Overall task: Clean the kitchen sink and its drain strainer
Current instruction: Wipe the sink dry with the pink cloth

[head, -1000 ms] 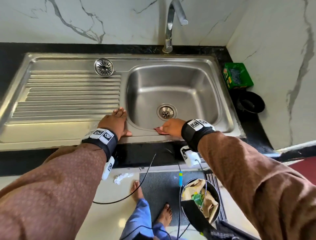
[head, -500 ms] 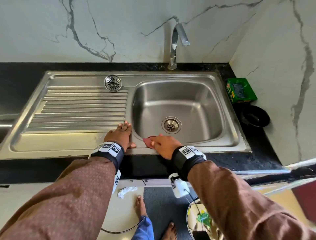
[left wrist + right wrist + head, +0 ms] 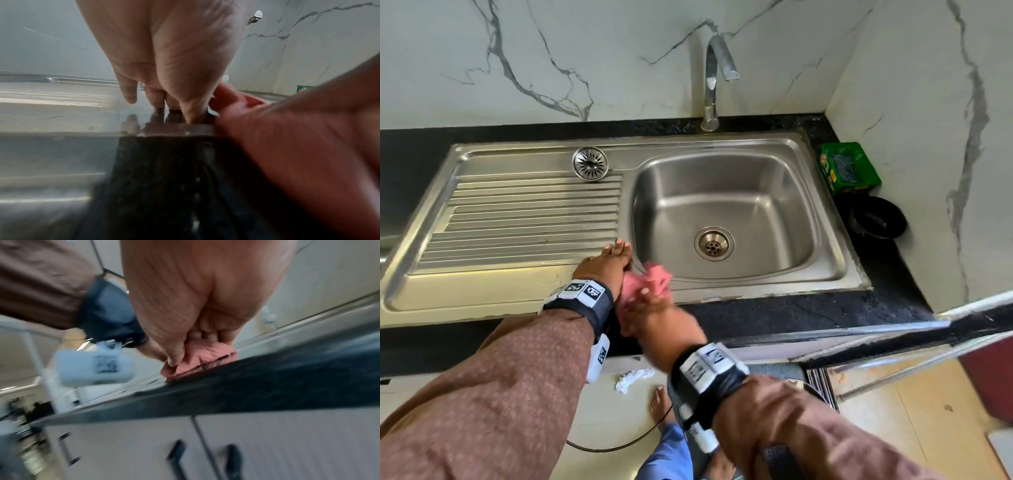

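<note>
The steel sink (image 3: 722, 212) has a bare drain hole (image 3: 714, 244) in its basin. Its round drain strainer (image 3: 590, 163) lies on the back of the ribbed drainboard (image 3: 524, 219). My left hand (image 3: 607, 265) rests flat on the sink's front rim (image 3: 763, 291), fingers straight (image 3: 129, 92). Just right of it, my right hand (image 3: 654, 308) grips a crumpled pink cloth (image 3: 650, 279) (image 3: 203, 353) against the front rim, thumb pinching it. The two hands touch side by side.
A curved tap (image 3: 714, 78) stands behind the basin. A green packet (image 3: 849, 168) and a black bowl (image 3: 878, 217) sit on the black counter (image 3: 808, 315) at the right, by the marble wall. A crumpled white tissue (image 3: 635, 377) lies on the floor below.
My right hand has slid left along the front rim with the pink cloth until it meets the left hand. The cloth now shows bunched up. The left hand has stayed put.
</note>
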The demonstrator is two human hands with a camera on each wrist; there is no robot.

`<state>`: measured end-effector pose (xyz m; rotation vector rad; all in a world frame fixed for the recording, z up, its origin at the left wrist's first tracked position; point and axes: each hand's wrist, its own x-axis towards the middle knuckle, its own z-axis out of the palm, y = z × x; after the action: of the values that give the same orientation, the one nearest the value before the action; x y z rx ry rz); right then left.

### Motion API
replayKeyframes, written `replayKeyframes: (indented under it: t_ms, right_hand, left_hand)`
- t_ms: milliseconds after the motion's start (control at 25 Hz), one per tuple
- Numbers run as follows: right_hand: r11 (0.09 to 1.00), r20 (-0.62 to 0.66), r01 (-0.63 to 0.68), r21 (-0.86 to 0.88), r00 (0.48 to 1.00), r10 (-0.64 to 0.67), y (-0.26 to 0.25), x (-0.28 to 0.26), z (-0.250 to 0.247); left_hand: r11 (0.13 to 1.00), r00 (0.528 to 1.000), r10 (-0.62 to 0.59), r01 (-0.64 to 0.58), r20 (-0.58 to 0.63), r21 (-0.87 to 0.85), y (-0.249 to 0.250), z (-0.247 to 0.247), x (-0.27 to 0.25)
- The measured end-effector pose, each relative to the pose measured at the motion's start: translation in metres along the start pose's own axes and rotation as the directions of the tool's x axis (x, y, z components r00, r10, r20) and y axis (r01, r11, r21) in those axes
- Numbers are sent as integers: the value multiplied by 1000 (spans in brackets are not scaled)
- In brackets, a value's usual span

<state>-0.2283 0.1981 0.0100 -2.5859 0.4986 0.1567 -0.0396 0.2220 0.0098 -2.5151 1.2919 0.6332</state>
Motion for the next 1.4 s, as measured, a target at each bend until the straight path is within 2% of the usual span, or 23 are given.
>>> replayKeyframes:
  t_ms: [80, 160, 200, 280, 320, 360, 440, 520, 560, 600, 720, 800, 880, 920, 1000, 1080, 1120, 1200, 1240, 1280, 1320, 1400]
  right_hand:
    - [991, -42, 131, -14, 990, -132, -4, -10, 18]
    - [978, -159, 196, -70, 966, -205, 26, -34, 17]
    - [984, -189, 165, -67, 966, -175, 51, -49, 13]
    - [1000, -221, -15, -22, 975, 10, 113, -84, -3]
    - [993, -262, -116, -14, 959, 108, 142, -102, -14]
    - [979, -350, -206, 15, 916, 198, 166, -118, -23]
    - [943, -547, -314, 109, 773, 321, 194, -138, -30]
    - [936, -655, -326, 134, 679, 331, 191, -131, -23]
    - [940, -680, -317, 126, 662, 315, 180, -121, -16]
    - [952, -690, -290, 97, 670, 274, 162, -110, -9]
    - [990, -584, -143, -17, 805, 106, 91, -73, 12]
    - [1000, -511, 0, -3, 860, -1, 55, -52, 22]
    - [993, -453, 113, 25, 887, -90, 49, -40, 20]
    - [992, -418, 129, 3, 901, -116, 56, -39, 12]
    - [998, -334, 56, -42, 940, -67, 86, -44, -10]
    - [990, -310, -141, 16, 941, 139, 129, -58, -34]
    - [961, -314, -263, 89, 908, 278, 148, -64, -48]
    - [854, -289, -488, 180, 803, 521, 168, -74, -76]
    - [804, -259, -573, 160, 762, 594, 166, -73, -86]
    - [783, -230, -615, 96, 752, 618, 156, -68, -93]
    - [796, -193, -605, 32, 777, 599, 139, -60, -96]
    - [875, -88, -473, -105, 881, 465, 99, -32, -92]
  left_hand:
    - [999, 1000, -19, 19, -16, 27, -1, 1, -1]
    - [999, 1000, -4, 5, -9, 34, -4, 3, 2]
    - [1000, 1000, 14, -14, -1, 22, -6, 5, 5]
    - [999, 999, 36, -36, 14, -1, -8, 9, 9]
    - [999, 999, 35, -35, 12, -5, -9, 11, 11]
    - [999, 999, 32, -32, 6, -5, -9, 12, 11]
    - [999, 999, 37, -37, -4, 7, -6, 13, 11]
    - [999, 999, 34, -34, -10, 7, -6, 11, 11]
    - [999, 999, 34, -34, -8, -2, -6, 11, 11]
    - [999, 1000, 31, -31, -4, -12, -6, 11, 10]
    - [999, 999, 32, -32, 1, -25, -7, 13, 9]
    - [999, 999, 39, -39, -2, -38, -7, 14, 10]
    - [998, 999, 37, -38, -12, -47, -8, 15, 8]
    - [998, 999, 36, -37, -11, -49, -7, 14, 8]
    - [999, 1000, 26, -26, -2, -30, -4, 10, 5]
    - [1000, 1000, 22, -21, -16, 22, 2, 5, 1]
    - [999, 999, 25, -24, -32, 49, 5, 1, 0]
    - [997, 998, 35, -32, -43, 70, 6, -4, 0]
    - [997, 999, 37, -34, -40, 67, 4, -6, 2]
    - [997, 998, 39, -36, -38, 72, 2, -9, 3]
    - [996, 999, 42, -40, -34, 79, -1, -12, 7]
    - [994, 999, 48, -47, -7, 94, -7, -18, 14]
